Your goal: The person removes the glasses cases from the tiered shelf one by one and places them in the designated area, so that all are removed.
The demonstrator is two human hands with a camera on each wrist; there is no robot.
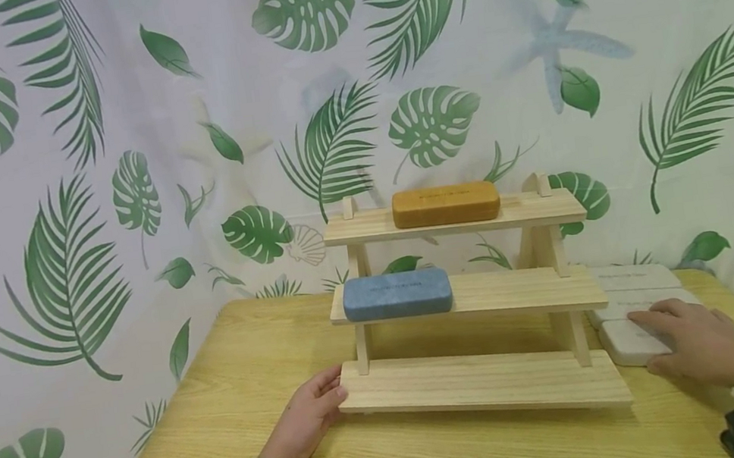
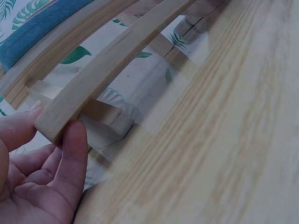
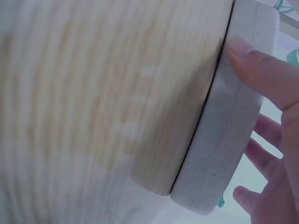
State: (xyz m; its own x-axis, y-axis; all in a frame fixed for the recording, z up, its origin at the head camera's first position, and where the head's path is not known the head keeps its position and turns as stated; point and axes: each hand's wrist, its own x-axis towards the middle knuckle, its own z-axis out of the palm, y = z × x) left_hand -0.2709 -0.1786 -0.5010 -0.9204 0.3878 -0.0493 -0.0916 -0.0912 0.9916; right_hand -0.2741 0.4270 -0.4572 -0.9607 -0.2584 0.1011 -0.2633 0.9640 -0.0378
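Observation:
A three-tier wooden display stand (image 1: 482,383) stands on the table. My left hand (image 1: 307,412) holds the left end of its lowest board (image 2: 88,88), the thumb above and a finger underneath. On the right, my right hand (image 1: 704,340) grips the nearest white glasses case (image 1: 622,343), with the thumb (image 3: 261,70) on its near side and the index finger across its top. The hand hides the case's right part. An orange case (image 1: 447,205) lies on the top tier, and a blue case (image 1: 397,295) lies at the left of the middle tier.
Behind the gripped case lie two more white cases, a middle one (image 1: 613,306) and a far one (image 1: 634,276), close to the stand's right side. The wooden table (image 1: 226,422) reaches to a leaf-patterned curtain (image 1: 197,189) at the back and left.

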